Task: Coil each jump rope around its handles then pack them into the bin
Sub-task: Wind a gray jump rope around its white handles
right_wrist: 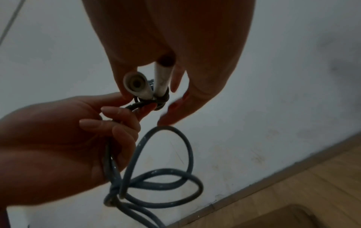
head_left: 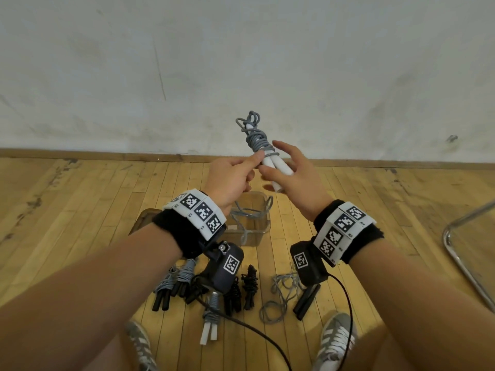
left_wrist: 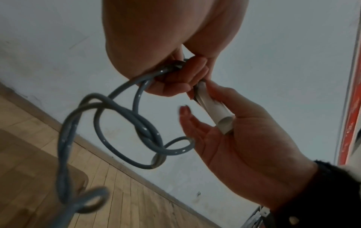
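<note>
Above clear bin [head_left: 263, 210]: right hand [head_left: 292, 172] cradles smooth white handles [head_left: 270, 163], seemingly loosely; left hand [head_left: 230, 178] pinches glossy grey cord [head_left: 255, 137].

Materials and finishes being shown

A glossy, smooth grey cord [left_wrist: 125, 111] is being seen wound on matt white plastic handles [head_left: 270, 167]. A clear plastic bin [head_left: 263, 223] is being shown on a worn, varnished wooden floor [head_left: 80, 199], scuffed dark in places. A stained, matt plaster wall [head_left: 241, 62] is being seen behind, and a shiny chromed metal tube [head_left: 460, 261] at the right edge.
</note>
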### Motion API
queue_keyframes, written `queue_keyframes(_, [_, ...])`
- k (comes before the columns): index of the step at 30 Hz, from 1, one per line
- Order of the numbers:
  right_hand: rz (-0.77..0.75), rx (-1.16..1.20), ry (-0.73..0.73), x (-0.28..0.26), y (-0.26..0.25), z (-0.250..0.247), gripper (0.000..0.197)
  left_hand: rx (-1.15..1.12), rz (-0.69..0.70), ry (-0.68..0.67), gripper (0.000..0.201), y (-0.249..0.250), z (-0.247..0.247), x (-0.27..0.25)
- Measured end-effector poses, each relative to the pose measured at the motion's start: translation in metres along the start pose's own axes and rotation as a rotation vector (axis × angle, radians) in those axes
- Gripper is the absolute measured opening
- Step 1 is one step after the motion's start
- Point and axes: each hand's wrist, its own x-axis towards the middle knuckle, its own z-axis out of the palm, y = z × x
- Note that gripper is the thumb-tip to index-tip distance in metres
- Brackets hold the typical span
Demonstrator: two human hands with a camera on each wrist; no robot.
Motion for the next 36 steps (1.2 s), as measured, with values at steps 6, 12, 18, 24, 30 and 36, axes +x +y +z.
queue_keyframes(6, [0.016,0.005,-0.135,-0.001,0.0,-0.001,0.037,0.096,0.06,0.029,0.034,-0.005,0.001,-0.001])
queue_keyframes(12, [-0.04,-0.154,0.015,0.004,0.003,-0.011,0.054,0.201,0.033,0.041,0.024,-0.005,0.0,0.0])
queue_keyframes(18, [-0.143,-0.552,0.094,0.011,0.012,-0.017,0.057,0.131,0.015,-0.01,0.025,0.0,0.005,-0.004])
queue_keyframes(24, [-0.155,-0.486,-0.033,0.001,0.002,-0.009,0.044,0.081,-0.014,0.009,0.037,0.004,0.006,-0.005])
queue_keyframes(30, [-0.265,-0.487,-0.102,0.003,0.008,-0.008,0.05,0.126,-0.014,0.062,0.045,0.001,0.004,-0.005])
queue_keyframes(36, [-0.126,-0.164,0.02,0.002,0.004,-0.005,0.067,0.027,0.024,0.032,0.051,0.005,0.004,-0.003])
